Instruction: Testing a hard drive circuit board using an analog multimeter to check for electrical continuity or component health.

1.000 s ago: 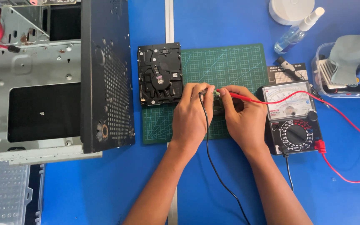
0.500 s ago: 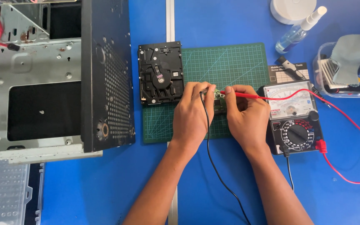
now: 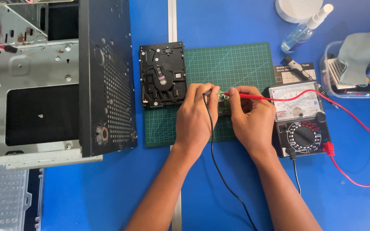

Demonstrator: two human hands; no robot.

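My left hand [image 3: 195, 117] pinches the black probe [image 3: 207, 93] and my right hand [image 3: 251, 117] pinches the red probe [image 3: 247, 96], both tips on the small circuit board [image 3: 223, 102] on the green cutting mat [image 3: 232, 64]. The multimeter [image 3: 300, 122] sits right of the mat, the hard drive [image 3: 162, 75] on its left edge.

Both forearms are bare right up to the bottom edge of the view, with no sleeve showing. The left hand [image 3: 195, 117] and right hand [image 3: 251, 117] wear no gloves, rings, watch or wristband.
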